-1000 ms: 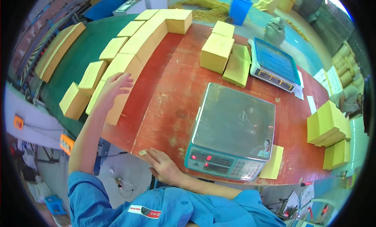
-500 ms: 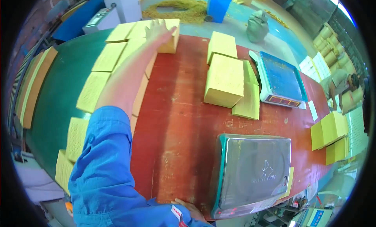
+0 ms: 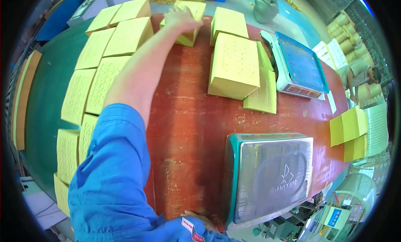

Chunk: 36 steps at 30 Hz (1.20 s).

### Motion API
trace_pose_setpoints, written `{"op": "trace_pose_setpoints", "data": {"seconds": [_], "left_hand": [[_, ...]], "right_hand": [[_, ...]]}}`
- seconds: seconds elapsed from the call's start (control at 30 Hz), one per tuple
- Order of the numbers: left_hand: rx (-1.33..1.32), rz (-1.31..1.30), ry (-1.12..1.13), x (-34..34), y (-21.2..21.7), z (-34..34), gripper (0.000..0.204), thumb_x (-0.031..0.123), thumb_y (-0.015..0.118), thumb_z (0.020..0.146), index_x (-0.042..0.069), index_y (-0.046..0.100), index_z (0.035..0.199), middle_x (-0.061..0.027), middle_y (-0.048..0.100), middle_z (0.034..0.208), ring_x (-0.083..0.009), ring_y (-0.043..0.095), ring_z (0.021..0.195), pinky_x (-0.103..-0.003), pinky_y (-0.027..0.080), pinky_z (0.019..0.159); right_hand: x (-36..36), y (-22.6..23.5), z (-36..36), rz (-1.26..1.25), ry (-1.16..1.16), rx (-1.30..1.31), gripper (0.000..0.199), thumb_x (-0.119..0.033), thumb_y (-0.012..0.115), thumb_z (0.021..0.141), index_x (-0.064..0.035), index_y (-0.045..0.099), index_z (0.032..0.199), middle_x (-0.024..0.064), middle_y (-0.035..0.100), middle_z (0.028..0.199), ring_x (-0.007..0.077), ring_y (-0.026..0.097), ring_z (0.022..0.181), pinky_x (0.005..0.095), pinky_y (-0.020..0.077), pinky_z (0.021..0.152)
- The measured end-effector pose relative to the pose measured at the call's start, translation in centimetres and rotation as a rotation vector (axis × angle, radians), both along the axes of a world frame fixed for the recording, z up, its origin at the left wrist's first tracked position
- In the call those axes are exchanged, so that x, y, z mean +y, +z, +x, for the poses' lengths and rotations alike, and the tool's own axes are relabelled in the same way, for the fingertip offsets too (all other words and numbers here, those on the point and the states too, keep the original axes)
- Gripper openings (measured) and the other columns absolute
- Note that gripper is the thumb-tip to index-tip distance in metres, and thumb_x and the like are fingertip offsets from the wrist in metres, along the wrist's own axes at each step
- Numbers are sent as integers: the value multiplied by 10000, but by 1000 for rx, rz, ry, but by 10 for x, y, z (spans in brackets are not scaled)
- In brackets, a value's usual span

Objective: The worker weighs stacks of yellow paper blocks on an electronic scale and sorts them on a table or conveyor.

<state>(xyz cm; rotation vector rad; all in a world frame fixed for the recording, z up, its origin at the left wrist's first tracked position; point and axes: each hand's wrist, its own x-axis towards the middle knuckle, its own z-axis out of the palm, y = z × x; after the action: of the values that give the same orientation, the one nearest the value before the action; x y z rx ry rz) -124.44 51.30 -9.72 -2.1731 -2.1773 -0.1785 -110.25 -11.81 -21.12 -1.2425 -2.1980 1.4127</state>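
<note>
My left arm in a blue sleeve stretches to the far edge of the red tabletop (image 3: 179,116). My left hand (image 3: 183,20) is closed over a stack of yellow paper (image 3: 194,10), which stands apart from the other stacks. Just left of it, rows of yellow paper stacks (image 3: 127,33) with dented tops run towards me. To its right are a stack (image 3: 229,21) and a thicker stack (image 3: 235,60) in front. At the near edge my right hand (image 3: 202,220) lies flat on the table, fingers extended, partly hidden behind my sleeve.
A covered scale (image 3: 273,179) stands near right, and a scale with a blue tray (image 3: 300,64) far right. More yellow paper (image 3: 348,127) lies at the right edge. A green surface (image 3: 50,96) extends left. A person (image 3: 355,77) bends over beyond the table.
The stack under my left hand has shifted right, away from the rows and nearer the two right-hand stacks. The view has moved too. My right hand stays at the near edge.
</note>
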Motion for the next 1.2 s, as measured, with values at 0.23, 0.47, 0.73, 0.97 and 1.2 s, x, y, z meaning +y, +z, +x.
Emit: {"op": "trace_pose_setpoints", "data": {"seconds": [0.23,0.47,0.73,0.97,1.2], "left_hand": [[-73,34,-41,-143,8,8,882,605,552,769,37,386,1423,-277,408,1414,-402,353,1356,-559,353,1056],[-39,32,-30,-379,10,11,906,580,585,785,36,328,1464,-246,309,1502,-403,283,1402,-545,314,1086],[-91,-74,-181,-656,46,30,929,430,688,735,15,307,1474,-273,225,1534,-414,228,1427,-504,230,1143],[-177,-39,-45,-759,46,47,933,416,686,698,-2,338,1456,-299,256,1506,-453,255,1398,-503,248,1128],[-1641,26,262,-792,39,37,860,420,648,797,12,312,1475,-204,381,1480,-328,415,1338,-393,317,1111]], "right_hand": [[-14,11,11,413,5,249,420,-203,553,883,-28,532,1264,174,470,1404,350,430,1340,455,437,1011],[-23,47,19,438,-99,474,280,1,629,802,4,616,1081,168,599,1230,331,578,1172,407,502,925],[-116,-29,88,-994,65,601,214,-164,654,891,-41,654,1065,35,652,1021,151,613,969,311,510,855],[-106,3,76,-1315,-63,958,625,-209,639,856,-74,404,1419,68,515,1367,170,489,1227,372,360,1017],[-106,97,105,-442,64,587,442,-226,571,919,-5,502,1295,170,497,1345,299,475,1250,404,364,1043]]}}
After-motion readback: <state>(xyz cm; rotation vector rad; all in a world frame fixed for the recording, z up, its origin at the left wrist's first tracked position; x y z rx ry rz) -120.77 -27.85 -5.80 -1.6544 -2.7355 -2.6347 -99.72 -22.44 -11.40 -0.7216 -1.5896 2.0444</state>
